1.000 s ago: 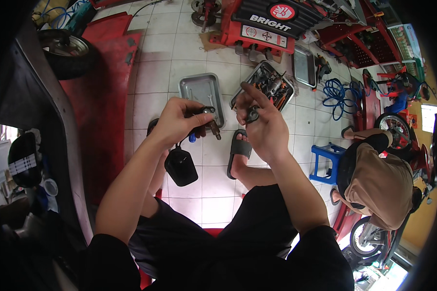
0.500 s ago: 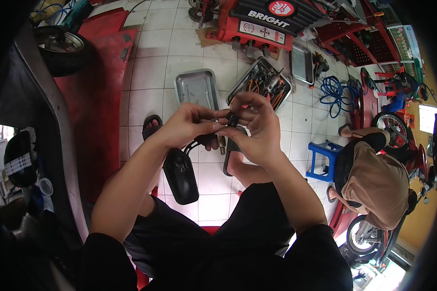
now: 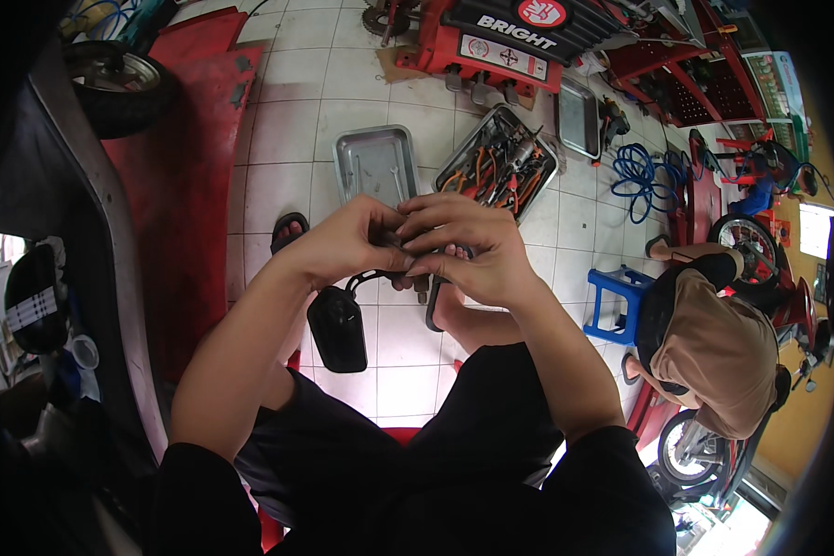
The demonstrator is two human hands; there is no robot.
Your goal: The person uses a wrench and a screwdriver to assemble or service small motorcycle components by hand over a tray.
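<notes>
My left hand (image 3: 352, 241) and my right hand (image 3: 468, 255) meet in front of me, both closed around the fitting at the stem end of a black mirror (image 3: 336, 329). The mirror hangs below my left hand on its curved arm. A tarnished metal piece (image 3: 422, 292) pokes out beneath my fingers; the rest of what they grip is mostly hidden. Just beyond my hands on the floor lie a shallow metal tray (image 3: 361, 162) holding a wrench and a second tray (image 3: 551, 167) full of pliers and other tools.
A red lift platform (image 3: 176, 213) with a wheel (image 3: 144, 93) runs along the left. At right are a blue stool (image 3: 625, 287), coiled blue hose (image 3: 644, 176) and another person (image 3: 704, 343) bent beside motorcycles. A red-and-black machine (image 3: 491, 56) stands ahead, near another metal tray (image 3: 579, 116).
My right hand has come leftward from raised, spread fingers to close over the part in my left hand. The dangling mirror has swung, turning slightly between frames.
</notes>
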